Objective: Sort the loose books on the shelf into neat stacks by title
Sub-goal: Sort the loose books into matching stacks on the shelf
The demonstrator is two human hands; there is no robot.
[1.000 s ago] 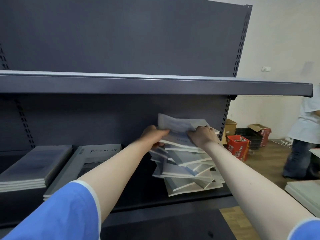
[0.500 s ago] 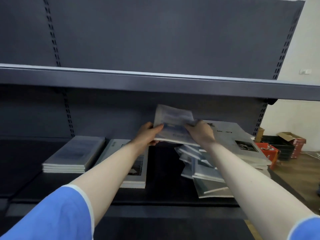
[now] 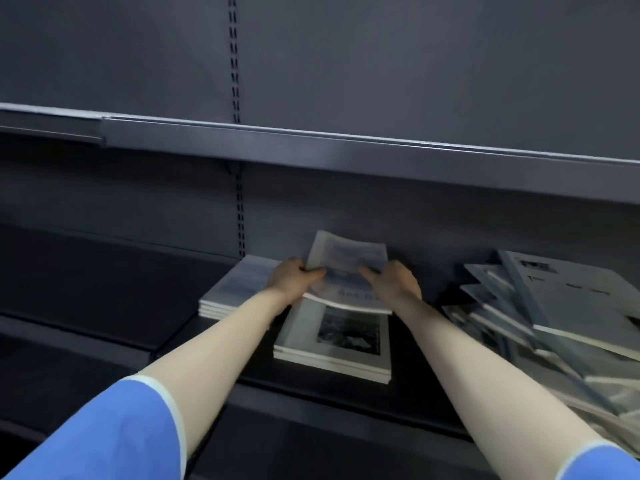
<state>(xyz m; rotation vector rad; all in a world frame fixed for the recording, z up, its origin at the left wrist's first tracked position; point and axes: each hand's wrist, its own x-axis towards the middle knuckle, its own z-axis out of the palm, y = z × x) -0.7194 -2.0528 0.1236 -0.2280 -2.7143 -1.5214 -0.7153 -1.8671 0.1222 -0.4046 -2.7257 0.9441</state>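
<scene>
Head view, one frame. Item in hand: a thin blue-grey book (image 3: pixel 348 271), soft-covered and bowed, held in the air over the middle of the shelf (image 3: pixel 104 278).

Left hand (image 3: pixel 292 280): fingers curled round the book's left edge, thumb on top. Right hand (image 3: pixel 393 282): fingers wrapped over the right edge, gripping it.

Change noted: half a second ago the same book was just clear of the loose pile, and a second ago both hands were on it at the top of that pile. It has since travelled left; the pile now lies well apart, at the right edge of the frame. The book now hovers above the photo-cover stack and beside the blue-grey stack.

Other holdings:
- Blue-grey stack (image 3: pixel 239 289), squared, several copies, left of the held book; its cover tone looks like the held book's.
- Photo-cover stack (image 3: pixel 336 344), squared, directly under the held book; a dark photograph on its top cover.
- Loose pile (image 3: pixel 554 317), fanned and tilted, many copies unsorted; the top cover carries a title too blurred to read.

Assessment: one more book is out of the pile and on its way to a stack. By cover, it probably belongs on the blue-grey stack, a little further left, not on the stack beneath it. Much of the sorting remains.
</scene>
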